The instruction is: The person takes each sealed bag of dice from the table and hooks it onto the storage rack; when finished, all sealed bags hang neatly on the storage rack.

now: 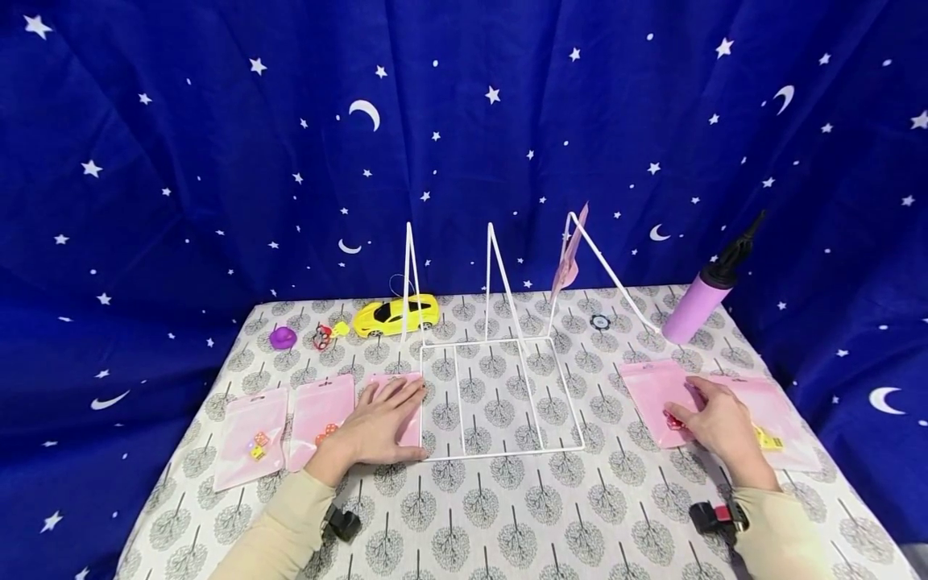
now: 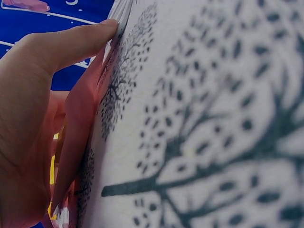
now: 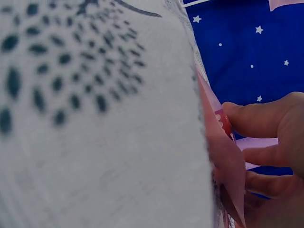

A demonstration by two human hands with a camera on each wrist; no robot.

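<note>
The left hand [image 1: 382, 420] rested, fingers spread, on a pink pouch [image 1: 412, 423] left of the white wire rack [image 1: 507, 453], apparently flattening it, while the right hand [image 1: 718, 419], fingers parted, touched a right-side pouch [image 1: 648, 391] near its red dice [image 1: 673, 421], seemingly for steadiness.

The left hand [image 2: 29, 97] touches a pink pouch [image 2: 81, 111].

A rack [image 1: 502, 454] stands on the table [image 1: 507, 524]. Three bags [image 1: 312, 400] lie on its left, two on its right. A toy car [image 1: 387, 317] sits behind the left bags, a pump [image 1: 698, 308] behind the right ones.
</note>
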